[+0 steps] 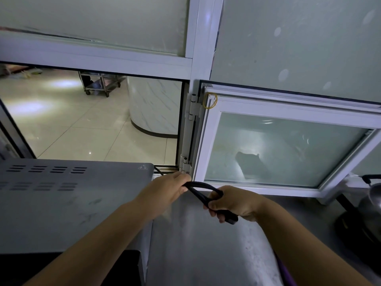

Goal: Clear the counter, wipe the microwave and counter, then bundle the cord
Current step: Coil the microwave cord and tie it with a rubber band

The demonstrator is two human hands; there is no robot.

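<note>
Both forearms came in from the bottom edge, reaching over the steel tabletop [206, 254] to the black cord [203, 194]. Left hand [171, 188] had its fingers curled round the cord at the far end of the loop, just off the microwave's [72, 203] back right corner. Right hand [233, 205] was wrapped round the near end of the cord, with the black plug [232, 218] sticking out below the fingers. Between the two grips the cord made a short arched loop, off the tabletop. A further stretch of cord ran from the left hand back behind the microwave, toward the window sill; its far end was hidden.

Microwave sat on the left of the tabletop, grey top with vent slots and a hot-surface sticker [142, 167] at the back right corner; its dark front was at the bottom left.

Behind: white-framed window [284, 149] with frosted glass, swung open on its hinges to the right, yellow rubber band [210, 100] looped on its upper left corner. Through the opening: tiled floor, steel trolley [102, 82], curved white counter [153, 104]. Dark kettle-like item [369, 205] at the right edge, mostly cut off.
</note>
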